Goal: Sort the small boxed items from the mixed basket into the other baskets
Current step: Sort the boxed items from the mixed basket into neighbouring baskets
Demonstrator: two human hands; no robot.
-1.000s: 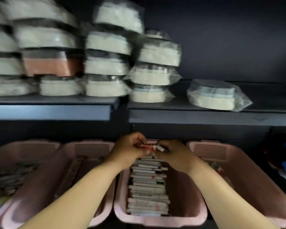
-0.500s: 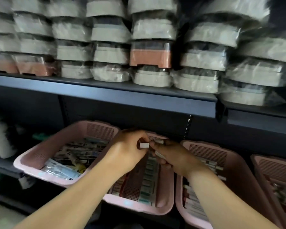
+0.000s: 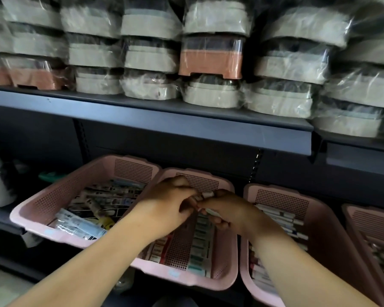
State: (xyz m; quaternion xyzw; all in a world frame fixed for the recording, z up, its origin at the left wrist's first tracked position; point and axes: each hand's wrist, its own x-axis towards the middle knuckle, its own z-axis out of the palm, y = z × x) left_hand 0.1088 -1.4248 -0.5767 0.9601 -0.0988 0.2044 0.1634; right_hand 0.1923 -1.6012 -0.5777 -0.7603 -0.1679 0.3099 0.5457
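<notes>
Your left hand (image 3: 164, 209) and right hand (image 3: 228, 212) meet over the middle pink basket (image 3: 180, 278), fingers pinched on small boxes (image 3: 205, 194). Your fingers hide most of them, so you cannot count them. The far right basket (image 3: 364, 220) is cut off.

My left hand (image 3: 167, 209) and right hand (image 3: 227, 210) meet over the second pink basket (image 3: 180, 274), fingertips pinching small boxes (image 3: 205, 194) between them; exact count unclear. Below, that basket holds two rows of boxed items on edge; the leftmost pink basket (image 3: 40, 209) holds a loose jumble of tubes and packets; the third pink basket (image 3: 279, 196), just right, holds stacked flat boxes. On the dark shelf (image 3: 186, 127) above: wrapped containers (image 3: 211, 56), mostly beige, some salmon.
</notes>
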